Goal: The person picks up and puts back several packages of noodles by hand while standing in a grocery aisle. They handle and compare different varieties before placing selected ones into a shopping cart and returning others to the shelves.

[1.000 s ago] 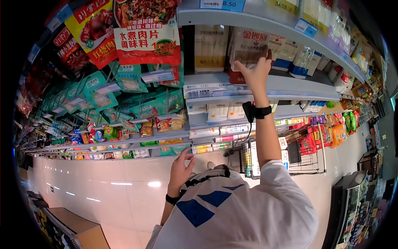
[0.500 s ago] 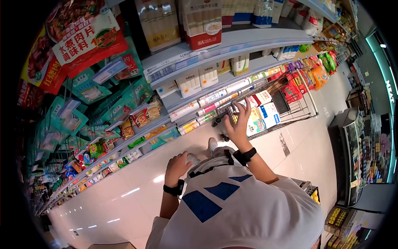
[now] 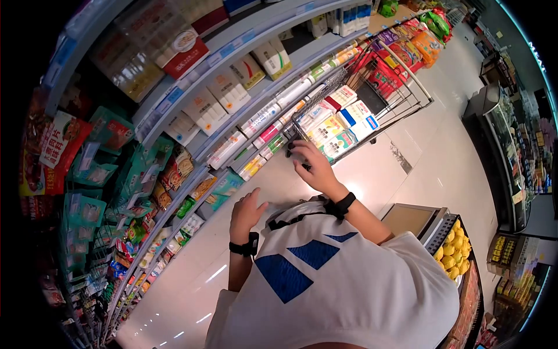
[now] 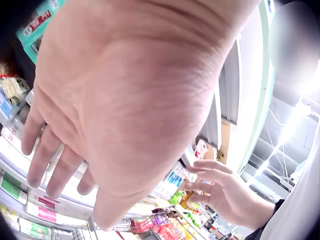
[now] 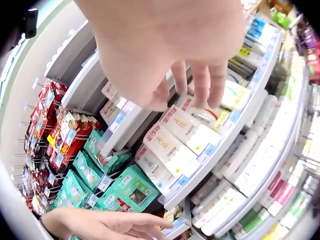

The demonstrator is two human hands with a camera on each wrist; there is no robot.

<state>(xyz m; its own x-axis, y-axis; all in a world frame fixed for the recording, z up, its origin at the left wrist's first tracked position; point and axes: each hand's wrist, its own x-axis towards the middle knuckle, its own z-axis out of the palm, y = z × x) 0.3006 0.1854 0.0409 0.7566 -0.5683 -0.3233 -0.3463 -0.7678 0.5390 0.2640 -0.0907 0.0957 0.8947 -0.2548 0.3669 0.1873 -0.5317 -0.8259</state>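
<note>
In the head view the left hand (image 3: 246, 214) hangs with relaxed, parted fingers in front of the lower shelves, holding nothing. The right hand (image 3: 314, 168), fingers loosely bent and empty, hovers beside the near end of a wire cart (image 3: 401, 110). Several white, red and yellow packages (image 3: 330, 129) lie in the cart. The left wrist view shows the left palm (image 4: 130, 100) with its fingers spread, and the right hand (image 4: 227, 195) beyond it. White noodle packs (image 5: 172, 150) stand on a shelf past the right hand (image 5: 175, 45) in the right wrist view.
Shelving (image 3: 232, 58) runs diagonally along the left, with teal bags (image 3: 113, 131) and red bags (image 3: 61, 145) at its near end. Yellow fruit (image 3: 456, 247) sits in a display at the right. Colourful bags (image 3: 430, 46) stand past the cart.
The right hand has come down from the red-and-white pack on the upper shelf to waist height, empty. The left hand stays low. The view has turned toward the cart, showing the yellow fruit.
</note>
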